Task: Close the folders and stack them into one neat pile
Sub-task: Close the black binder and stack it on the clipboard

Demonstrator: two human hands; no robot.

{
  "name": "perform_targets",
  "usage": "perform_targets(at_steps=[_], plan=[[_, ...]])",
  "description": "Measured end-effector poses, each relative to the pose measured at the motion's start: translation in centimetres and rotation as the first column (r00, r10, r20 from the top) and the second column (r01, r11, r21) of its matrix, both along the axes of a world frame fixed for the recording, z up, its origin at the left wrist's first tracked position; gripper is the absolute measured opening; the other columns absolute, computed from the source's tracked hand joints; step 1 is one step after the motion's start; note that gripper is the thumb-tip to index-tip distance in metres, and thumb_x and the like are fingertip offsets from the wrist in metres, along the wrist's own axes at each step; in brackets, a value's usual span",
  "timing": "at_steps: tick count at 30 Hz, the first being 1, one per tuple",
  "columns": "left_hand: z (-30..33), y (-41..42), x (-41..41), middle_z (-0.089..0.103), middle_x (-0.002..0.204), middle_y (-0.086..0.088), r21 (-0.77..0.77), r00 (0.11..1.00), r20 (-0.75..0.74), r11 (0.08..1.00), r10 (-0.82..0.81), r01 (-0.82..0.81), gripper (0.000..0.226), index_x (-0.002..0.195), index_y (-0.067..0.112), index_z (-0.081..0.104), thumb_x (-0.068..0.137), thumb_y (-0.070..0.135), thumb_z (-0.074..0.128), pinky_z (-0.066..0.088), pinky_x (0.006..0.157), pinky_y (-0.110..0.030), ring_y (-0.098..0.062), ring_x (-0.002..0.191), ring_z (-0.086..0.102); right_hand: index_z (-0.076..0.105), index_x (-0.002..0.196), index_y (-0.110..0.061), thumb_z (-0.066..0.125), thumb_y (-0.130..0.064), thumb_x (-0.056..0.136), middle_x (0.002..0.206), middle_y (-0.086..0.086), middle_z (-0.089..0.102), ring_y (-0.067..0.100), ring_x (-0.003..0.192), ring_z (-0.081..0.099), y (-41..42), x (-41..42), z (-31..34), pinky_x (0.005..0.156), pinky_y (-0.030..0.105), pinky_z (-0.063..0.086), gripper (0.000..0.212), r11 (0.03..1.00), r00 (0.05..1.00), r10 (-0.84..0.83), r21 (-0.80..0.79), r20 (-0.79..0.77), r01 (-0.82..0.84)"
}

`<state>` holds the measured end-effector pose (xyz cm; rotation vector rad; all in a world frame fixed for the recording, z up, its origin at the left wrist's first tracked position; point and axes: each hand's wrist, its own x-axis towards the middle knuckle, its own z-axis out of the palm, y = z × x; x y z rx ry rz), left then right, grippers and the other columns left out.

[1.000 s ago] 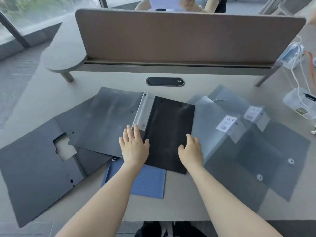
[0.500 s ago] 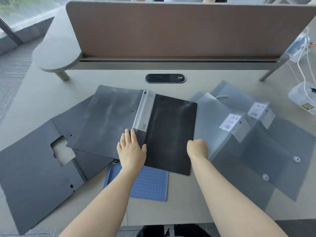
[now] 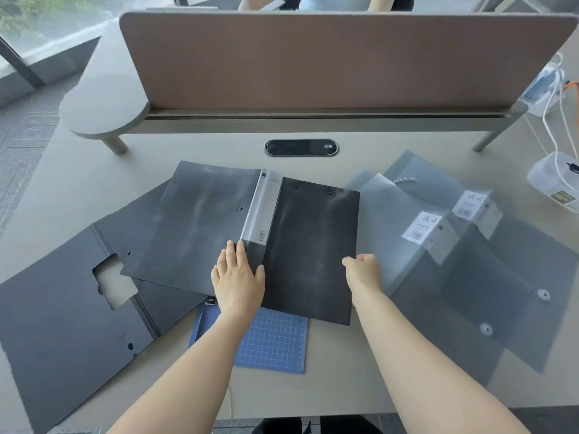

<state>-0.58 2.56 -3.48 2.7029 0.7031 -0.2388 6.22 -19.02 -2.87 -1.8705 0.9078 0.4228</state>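
A black folder (image 3: 310, 252) lies open and face down in the middle of the desk, its grey spine (image 3: 263, 208) between the two covers. My left hand (image 3: 238, 277) rests flat on it near the spine's lower end. My right hand (image 3: 363, 270) curls around the right cover's edge. A large dark grey folder (image 3: 56, 314) lies open at the left, partly under the black one. Two translucent grey snap envelopes (image 3: 470, 277) with A4 labels overlap at the right. A blue grid folder (image 3: 275, 343) peeks out below the black one.
A brown divider panel (image 3: 329, 61) runs across the back of the desk, with a black cable port (image 3: 300, 147) in front of it. White chargers and cables (image 3: 554, 180) sit at the far right. A person sits beyond the divider.
My right hand has gone from lying flat on the right cover to curling its fingers around that cover's right edge. My left hand has stayed flat near the spine.
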Motion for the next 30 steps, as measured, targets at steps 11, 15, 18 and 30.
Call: perform_targets(at_steps=[11, 15, 18, 30], plan=[[2.4, 1.4, 0.5, 0.030, 0.160, -0.009, -0.245, 0.986, 0.072, 0.961, 0.151, -0.129, 0.060, 0.150, 0.015, 0.034, 0.096, 0.036, 0.050, 0.031, 0.110, -0.046, -0.034, 0.142, 0.031, 0.060, 0.105, -0.030, 0.050, -0.006, 0.089, 0.081, -0.007, 0.062, 0.013, 0.064, 0.050, -1.8, 0.5, 4.3, 0.058, 0.025, 0.041, 0.030, 0.963, 0.955, 0.091, 0.219, 0.282, -0.156], [4.4, 2.5, 0.6, 0.034, 0.159, -0.008, -0.312, 0.960, 0.155, 0.934, 0.233, -0.176, 0.063, 0.150, 0.016, 0.035, 0.095, 0.043, 0.050, 0.028, 0.115, -0.046, -0.033, 0.144, 0.029, 0.063, 0.093, -0.038, 0.053, -0.005, 0.088, 0.079, 0.001, 0.068, 0.021, 0.072, 0.056, -2.5, 0.4, 6.1, 0.069, 0.032, 0.049, 0.034, 0.927, 0.933, 0.029, 0.339, 0.358, -0.159], [6.7, 3.5, 1.0, 0.038, 0.158, -0.004, -0.429, 0.939, 0.235, 0.894, 0.252, -0.132, 0.068, 0.154, 0.018, 0.031, 0.096, 0.046, 0.051, 0.029, 0.117, -0.041, -0.026, 0.146, 0.030, 0.066, 0.091, -0.042, 0.055, -0.006, 0.089, 0.089, 0.005, 0.075, 0.023, 0.077, 0.067, -3.0, 0.4, 7.2, 0.077, 0.037, 0.054, 0.038, 0.882, 0.926, -0.013, 0.440, 0.378, -0.168], [18.1, 4.9, 2.0, 0.074, 0.110, 0.014, -0.749, 0.889, 0.355, 0.657, 0.289, 0.085, 0.053, 0.120, 0.044, 0.063, 0.068, 0.051, 0.071, 0.056, 0.083, -0.028, -0.006, 0.098, 0.072, 0.069, 0.109, -0.033, 0.054, -0.006, 0.091, 0.116, 0.007, 0.074, 0.028, 0.102, 0.073, -1.8, 1.6, 12.0, 0.079, 0.041, 0.060, 0.035, 0.626, 0.871, -0.067, 0.700, 0.487, -0.343]])
